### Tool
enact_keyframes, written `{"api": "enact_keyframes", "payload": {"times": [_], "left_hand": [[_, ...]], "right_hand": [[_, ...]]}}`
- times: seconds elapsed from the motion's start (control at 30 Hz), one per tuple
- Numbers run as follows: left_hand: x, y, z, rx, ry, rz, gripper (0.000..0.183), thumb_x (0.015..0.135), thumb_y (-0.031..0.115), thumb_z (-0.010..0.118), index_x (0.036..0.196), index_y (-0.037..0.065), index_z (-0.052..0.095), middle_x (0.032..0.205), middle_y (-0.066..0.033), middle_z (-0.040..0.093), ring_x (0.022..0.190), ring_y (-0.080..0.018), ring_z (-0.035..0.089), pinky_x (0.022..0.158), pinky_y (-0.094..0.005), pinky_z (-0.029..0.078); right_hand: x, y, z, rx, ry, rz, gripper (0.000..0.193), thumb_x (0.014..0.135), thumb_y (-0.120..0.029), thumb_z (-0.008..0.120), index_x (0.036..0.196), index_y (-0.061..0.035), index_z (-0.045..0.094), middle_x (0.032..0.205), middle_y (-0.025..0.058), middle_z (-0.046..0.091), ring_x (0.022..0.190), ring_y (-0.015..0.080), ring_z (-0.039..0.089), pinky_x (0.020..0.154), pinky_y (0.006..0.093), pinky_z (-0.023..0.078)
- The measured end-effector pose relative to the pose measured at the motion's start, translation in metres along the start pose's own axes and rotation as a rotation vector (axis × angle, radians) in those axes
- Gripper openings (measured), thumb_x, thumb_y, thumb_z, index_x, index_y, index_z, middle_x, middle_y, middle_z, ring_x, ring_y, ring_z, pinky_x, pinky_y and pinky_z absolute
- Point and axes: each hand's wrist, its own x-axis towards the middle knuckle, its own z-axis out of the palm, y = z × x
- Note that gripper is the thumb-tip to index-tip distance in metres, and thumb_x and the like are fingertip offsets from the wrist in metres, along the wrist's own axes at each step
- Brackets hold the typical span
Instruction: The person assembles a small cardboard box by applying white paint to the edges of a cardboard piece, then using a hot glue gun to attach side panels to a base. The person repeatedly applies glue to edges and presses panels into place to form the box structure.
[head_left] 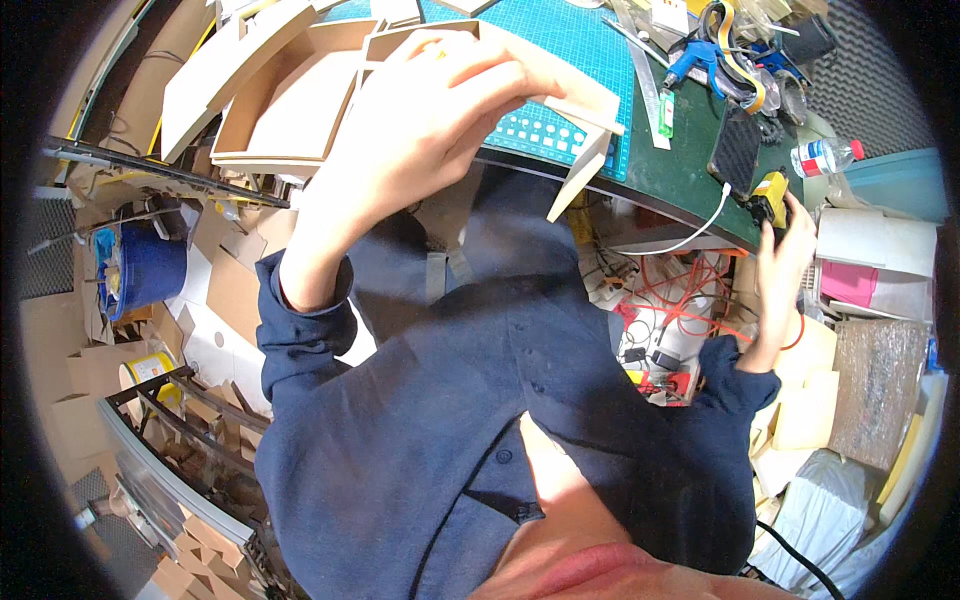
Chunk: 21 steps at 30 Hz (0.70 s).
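My left hand (430,110) is raised over the near edge of the desk, its fingers curled round a pale wooden piece (570,85). That piece reaches to the right and has a thin strip (582,175) hanging down at its corner; the hand hides its other end. Behind and left of this hand sits an open pale wooden box (310,90) with a tilted panel (235,75) at its side. At the right edge of the desk my right hand (790,240) closes its fingers round a yellow and black tape measure (770,195).
A green cutting mat (560,50) covers the desk middle. Near my right hand are a black phone (735,145) with a white cable, a plastic bottle (826,157), a steel ruler (645,90) and a blue glue gun (697,60). Red cords (690,290) hang below the desk.
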Motion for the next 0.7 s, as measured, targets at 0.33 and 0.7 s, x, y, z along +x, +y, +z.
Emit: {"api": "enact_keyframes", "payload": {"times": [0.33, 0.7], "left_hand": [[-0.048, 0.013, 0.007, -0.026, 0.017, -0.041, 0.036, 0.077, 0.005, 0.068, 0.110, 0.019, 0.070, 0.102, 0.0016, 0.067, 0.098, -0.0199, 0.064, 0.101, -0.0411, 0.045], [-0.074, 0.025, 0.059, -0.056, 0.102, -0.112, 0.045, 0.080, 0.005, 0.065, 0.123, 0.017, 0.068, 0.113, 0.0003, 0.066, 0.109, -0.0171, 0.062, 0.101, -0.0364, 0.046]], "right_hand": [[0.046, -0.216, 0.025, 1.081, -0.156, -0.386, 0.036, 0.081, 0.010, 0.051, 0.112, -0.0044, 0.063, 0.108, 0.0150, 0.063, 0.095, 0.0271, 0.064, 0.088, 0.0345, 0.051], [0.079, -0.192, 0.055, 0.818, -0.185, -0.425, 0.019, 0.077, 0.011, 0.055, 0.090, -0.0016, 0.061, 0.103, 0.0111, 0.060, 0.087, 0.0273, 0.064, 0.071, 0.0345, 0.051]]}}
